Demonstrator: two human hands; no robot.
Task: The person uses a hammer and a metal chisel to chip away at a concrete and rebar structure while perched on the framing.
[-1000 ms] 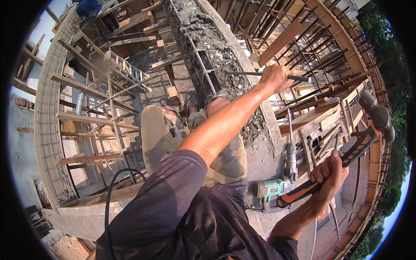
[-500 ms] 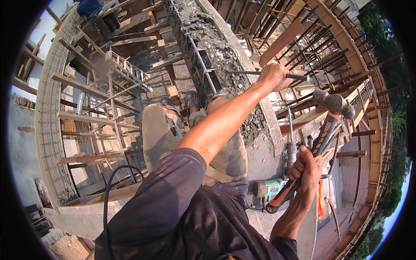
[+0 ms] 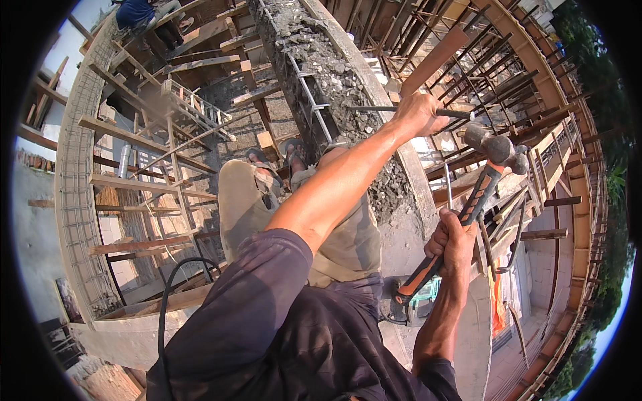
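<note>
My left hand (image 3: 418, 115) is closed round a dark steel chisel (image 3: 374, 109), held nearly level. Its left end meets the broken, chipped concrete (image 3: 334, 70) along the top of a beam; a bare steel reinforcing bar (image 3: 309, 95) shows beside it. In my right hand (image 3: 455, 246) is a hammer (image 3: 483, 186) with a black and orange handle, gripped midway. The dark hammer head is just below the chisel's right end, with a small gap seeming to lie between them. My left forearm crosses over the beam and hides part of it.
A green power tool (image 3: 425, 299) lies beside my right forearm, partly hidden. A black cable (image 3: 164, 301) loops at my left. Wooden formwork beams (image 3: 144, 140) and reinforcing bars surround open drops on both sides. Another person (image 3: 137, 15) is at the far left.
My right hand has moved up and left with the hammer, bringing its head nearer the chisel's right end. My left hand and the chisel have shifted only slightly.
</note>
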